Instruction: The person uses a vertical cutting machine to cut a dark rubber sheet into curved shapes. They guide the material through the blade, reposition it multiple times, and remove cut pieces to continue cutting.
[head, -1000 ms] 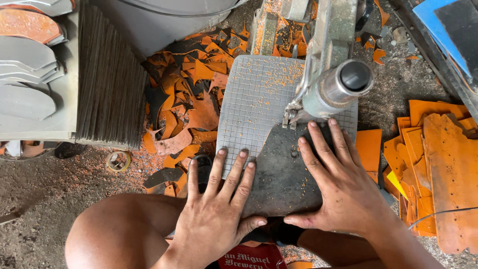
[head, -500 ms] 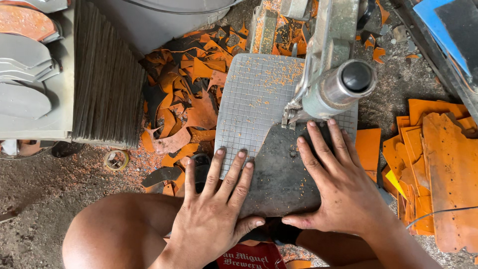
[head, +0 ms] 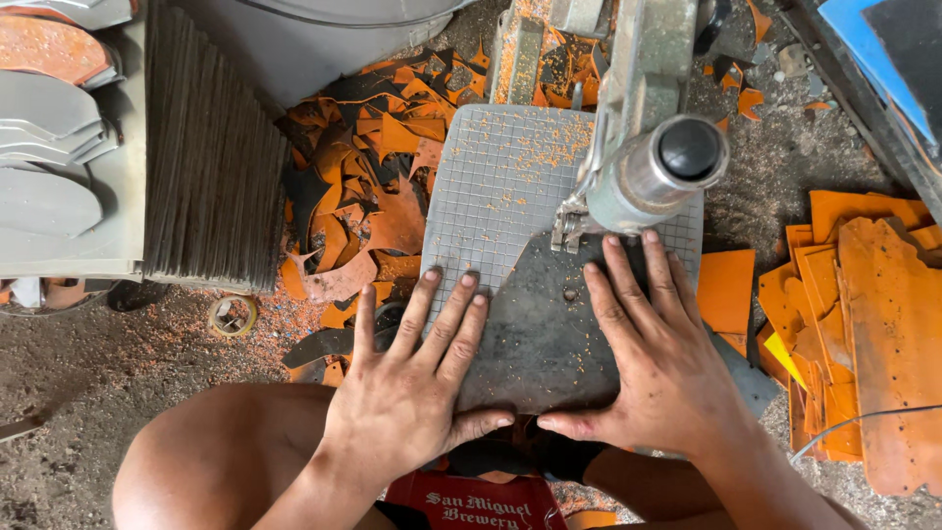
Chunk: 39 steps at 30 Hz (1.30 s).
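Observation:
A dark grey flat sheet piece lies on the gridded grey work table of a cutting machine. My left hand presses flat on the sheet's left edge with fingers spread. On the sheet's right part my right hand lies flat, fingertips close to the machine's foot. The machine's silver cylinder head hangs above the sheet's far edge. Orange dust speckles the table and the sheet.
Orange and dark offcuts are heaped left of the table. A stack of orange sheets lies at the right. A block of thin dark sheets on edge and grey cut shapes stand at the left. My bare knee is below.
Both hands stay flat on the sheet; the sheet and hands have shifted only slightly toward the machine's foot.

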Tool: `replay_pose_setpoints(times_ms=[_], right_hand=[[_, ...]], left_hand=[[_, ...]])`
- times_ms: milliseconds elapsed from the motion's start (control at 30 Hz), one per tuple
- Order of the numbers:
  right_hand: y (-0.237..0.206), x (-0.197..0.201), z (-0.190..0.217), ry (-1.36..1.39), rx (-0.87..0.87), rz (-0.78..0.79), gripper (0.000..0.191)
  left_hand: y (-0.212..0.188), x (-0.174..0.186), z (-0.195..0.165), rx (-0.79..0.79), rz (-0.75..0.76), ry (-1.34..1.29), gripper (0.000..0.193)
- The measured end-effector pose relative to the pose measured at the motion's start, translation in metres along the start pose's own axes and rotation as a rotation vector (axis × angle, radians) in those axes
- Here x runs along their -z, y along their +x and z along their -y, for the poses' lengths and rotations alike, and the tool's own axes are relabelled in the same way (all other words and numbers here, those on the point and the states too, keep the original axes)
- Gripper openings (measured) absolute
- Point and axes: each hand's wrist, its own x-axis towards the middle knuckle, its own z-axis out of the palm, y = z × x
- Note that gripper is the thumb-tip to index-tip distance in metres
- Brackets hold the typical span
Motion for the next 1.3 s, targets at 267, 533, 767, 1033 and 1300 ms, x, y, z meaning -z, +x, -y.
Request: replay_pose_setpoints(times_ms=[267,533,767,1033,1300], right_hand=[[0.006,-0.003,-0.002,0.000,-0.033,0.014,0.130],[0.014,-0.004,-0.007,0.003,-0.039,0.004,0.130],[0.021,-0.005,-0.010,-0.005,-0.034,-0.004,0.131],[0.026,-0.002,-0.011,-0.003,-0.063,0.011,0.131],[0.030,-0.003,-0.018,-0.008,-0.020,-0.020,0.130]], left_hand=[[0.009,-0.002,0.010,0.000,0.015,0.002,0.106],[0.018,-0.003,0.017,-0.001,0.019,-0.008,0.107],[0.026,-0.001,0.022,-0.004,0.028,-0.005,0.108],[0.038,0.003,0.027,-0.009,0.063,-0.003,0.109],[0.048,0.006,0.031,0.007,0.112,-0.038,0.107]])
